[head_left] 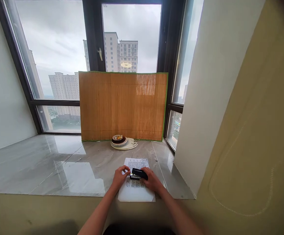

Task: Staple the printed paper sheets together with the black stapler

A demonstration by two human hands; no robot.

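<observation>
A black stapler [138, 173] lies crosswise over a sheet of printed paper [137, 195], its top arm raised a little from its base. My right hand [152, 180] is wrapped round the stapler's right end. At its left end, my left hand [119, 177] is closed in a pinch beside the silvery inner part. Whatever those fingertips hold, if anything, is too small to make out. Lines of text show on the paper above and below the stapler, and its lower edge reaches the front edge of the sill.
The grey marble-patterned windowsill [88, 176] bears a small stack of plates [129, 144] behind the paper. A bamboo mat [122, 106] with green edging leans against the dark window frame [93, 36]. A white wall [205, 114] closes off the right side.
</observation>
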